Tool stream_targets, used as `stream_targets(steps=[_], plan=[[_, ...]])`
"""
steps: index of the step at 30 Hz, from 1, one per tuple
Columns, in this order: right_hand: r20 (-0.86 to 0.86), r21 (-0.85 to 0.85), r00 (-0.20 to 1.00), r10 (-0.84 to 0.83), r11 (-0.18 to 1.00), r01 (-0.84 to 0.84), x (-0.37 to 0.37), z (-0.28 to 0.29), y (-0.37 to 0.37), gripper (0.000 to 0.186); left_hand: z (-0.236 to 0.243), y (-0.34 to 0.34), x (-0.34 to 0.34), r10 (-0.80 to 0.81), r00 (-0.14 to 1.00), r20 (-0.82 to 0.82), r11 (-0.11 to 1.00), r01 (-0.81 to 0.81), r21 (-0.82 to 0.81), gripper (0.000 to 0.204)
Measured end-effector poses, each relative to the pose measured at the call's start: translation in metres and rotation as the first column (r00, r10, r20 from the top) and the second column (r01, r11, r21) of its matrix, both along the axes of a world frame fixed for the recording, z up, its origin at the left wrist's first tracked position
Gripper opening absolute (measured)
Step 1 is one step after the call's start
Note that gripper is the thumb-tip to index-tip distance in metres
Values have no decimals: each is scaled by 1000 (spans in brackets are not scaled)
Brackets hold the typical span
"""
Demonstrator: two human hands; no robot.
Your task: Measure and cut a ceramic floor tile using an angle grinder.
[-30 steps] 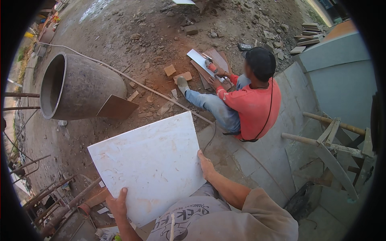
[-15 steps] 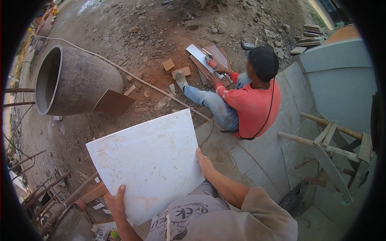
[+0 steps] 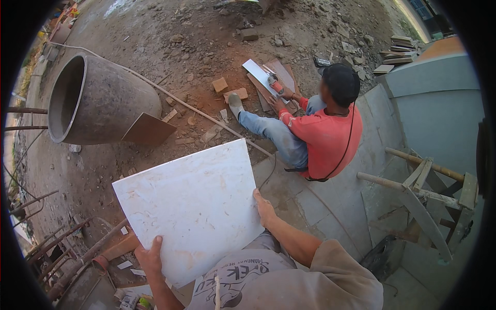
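A large white square tile (image 3: 191, 206) with smudges of brownish dirt lies in front of my body, its near edge close to my shirt. My left hand (image 3: 151, 257) grips its left edge, with the thumb on top and the fingers hidden underneath. On the opposite edge, my right hand (image 3: 264, 207) is closed the same way, thumb along the rim. Ahead and to the right, a person in a red shirt (image 3: 330, 139) sits on the ground and holds an orange angle grinder (image 3: 276, 84) over a narrow white tile strip (image 3: 257, 74).
A big concrete ring (image 3: 111, 101) lies on its side at the left, with a brown tile (image 3: 148, 129) leaning on it. A hose (image 3: 194, 109) crosses the ground. Rusty bars (image 3: 57, 243) stand at lower left, a wooden trestle (image 3: 426, 191) at right. Stacked tiles (image 3: 400, 50) lie far right.
Almost nothing differs. The view has shifted slightly, and both hands keep the same hold on the tile. The seated person stays in place with the grinder.
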State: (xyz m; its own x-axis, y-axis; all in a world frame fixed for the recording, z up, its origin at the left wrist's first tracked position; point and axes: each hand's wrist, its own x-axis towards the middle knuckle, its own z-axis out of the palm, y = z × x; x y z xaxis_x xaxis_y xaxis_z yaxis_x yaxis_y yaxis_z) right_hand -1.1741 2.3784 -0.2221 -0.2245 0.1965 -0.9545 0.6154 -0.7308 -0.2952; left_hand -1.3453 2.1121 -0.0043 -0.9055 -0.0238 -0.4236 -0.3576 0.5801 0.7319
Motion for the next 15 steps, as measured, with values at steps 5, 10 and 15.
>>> stream_targets(steps=[5,10,15], plan=[[10,9,1000,22,1000,-22,3,-6,-5,78,0,-8,0,-16,1000,16,1000,16,-13,41],[-12,5,1000,4,1000,-4,2,1,-9,79,-1,-13,4,-13,1000,-16,1000,13,-23,39],[-14,20,1000,26,999,-25,9,-7,-16,78,-4,-27,10,-13,1000,1,1000,13,-20,41]])
